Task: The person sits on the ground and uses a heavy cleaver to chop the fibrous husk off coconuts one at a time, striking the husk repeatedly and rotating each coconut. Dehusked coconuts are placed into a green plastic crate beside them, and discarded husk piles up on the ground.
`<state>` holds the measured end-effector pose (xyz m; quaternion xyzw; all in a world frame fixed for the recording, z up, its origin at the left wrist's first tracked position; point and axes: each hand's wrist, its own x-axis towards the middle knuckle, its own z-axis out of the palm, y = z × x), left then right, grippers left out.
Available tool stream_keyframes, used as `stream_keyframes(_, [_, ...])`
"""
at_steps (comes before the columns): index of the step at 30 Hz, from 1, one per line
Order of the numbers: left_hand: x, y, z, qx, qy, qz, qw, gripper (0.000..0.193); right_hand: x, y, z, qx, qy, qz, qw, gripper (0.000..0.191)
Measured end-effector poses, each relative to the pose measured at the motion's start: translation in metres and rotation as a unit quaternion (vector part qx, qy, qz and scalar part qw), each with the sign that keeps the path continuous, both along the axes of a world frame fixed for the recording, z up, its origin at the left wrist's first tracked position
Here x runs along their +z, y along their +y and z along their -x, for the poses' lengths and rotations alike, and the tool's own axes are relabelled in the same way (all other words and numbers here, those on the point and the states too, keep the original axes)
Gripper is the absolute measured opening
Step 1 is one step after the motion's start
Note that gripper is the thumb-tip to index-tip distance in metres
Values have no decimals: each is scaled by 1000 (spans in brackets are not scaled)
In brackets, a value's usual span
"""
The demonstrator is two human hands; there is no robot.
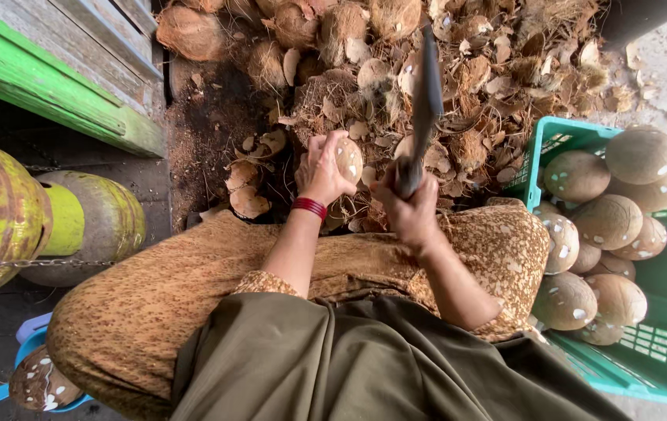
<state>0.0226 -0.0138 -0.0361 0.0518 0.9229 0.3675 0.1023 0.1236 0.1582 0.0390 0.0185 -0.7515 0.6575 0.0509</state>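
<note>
My left hand (321, 173) grips a brown, partly peeled coconut (348, 159) held in front of my knees; a red band circles that wrist. My right hand (410, 204) is closed around the handle of a long dark cleaver (425, 93), whose blade points up and away over the husk pile, just right of the coconut. The blade is blurred. Both forearms reach out over my lap, which is covered in brown patterned cloth.
A heap of coconut husks and shell scraps (458, 70) lies ahead. A green plastic crate (665, 335) at the right holds several peeled coconuts (608, 221). Two yellow-green gas cylinders (6, 214) stand left, under a green wooden ledge (45, 86). A blue tub (33, 343) with a coconut sits lower left.
</note>
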Motion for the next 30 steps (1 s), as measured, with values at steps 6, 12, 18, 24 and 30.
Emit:
stream_keyframes(6, [-11, -15, 0, -38, 130, -42, 990, 118, -79, -12, -8, 6, -447, 161, 880, 21])
stream_keyframes(12, [-21, -38, 3, 125, -50, -308, 942, 108, -92, -1, -8, -48, -384, 45, 921, 11])
stream_keyframes(18, [-14, -43, 9, 89, -81, -283, 952, 114, -93, 6, -11, -9, -369, 45, 928, 15])
stream_keyframes(24, [-14, -33, -1, 22, -57, -133, 989, 113, -83, -5, -8, 40, -413, 35, 909, 18])
stream_keyframes(30, [-12, -18, 3, 136, 32, -107, 985, 109, -23, -1, -2, 20, -315, 30, 948, 15])
